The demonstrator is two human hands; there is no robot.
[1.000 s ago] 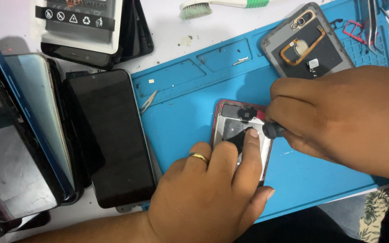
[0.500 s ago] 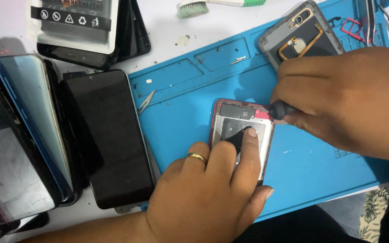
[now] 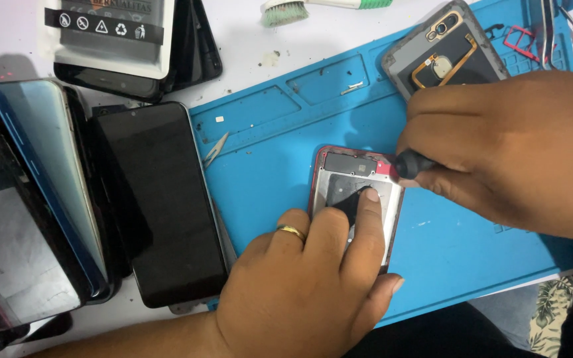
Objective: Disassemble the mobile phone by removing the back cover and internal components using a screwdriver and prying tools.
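Two hands (image 3: 306, 285) (image 3: 512, 146) work one opened phone (image 3: 356, 199), one screwdriver (image 3: 409, 164).

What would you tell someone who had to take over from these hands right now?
Left hand: lies flat on the opened red phone, index finger pressing its middle, gold ring on.
Right hand: grips a black-handled screwdriver at the phone's upper right corner.
The phone lies on the blue mat, back already off. Its grey back cover rests further up the mat.
Metal inner plate still in place; the screwdriver's tip is hidden, so check that corner.
Spare black phone lies left of the mat.
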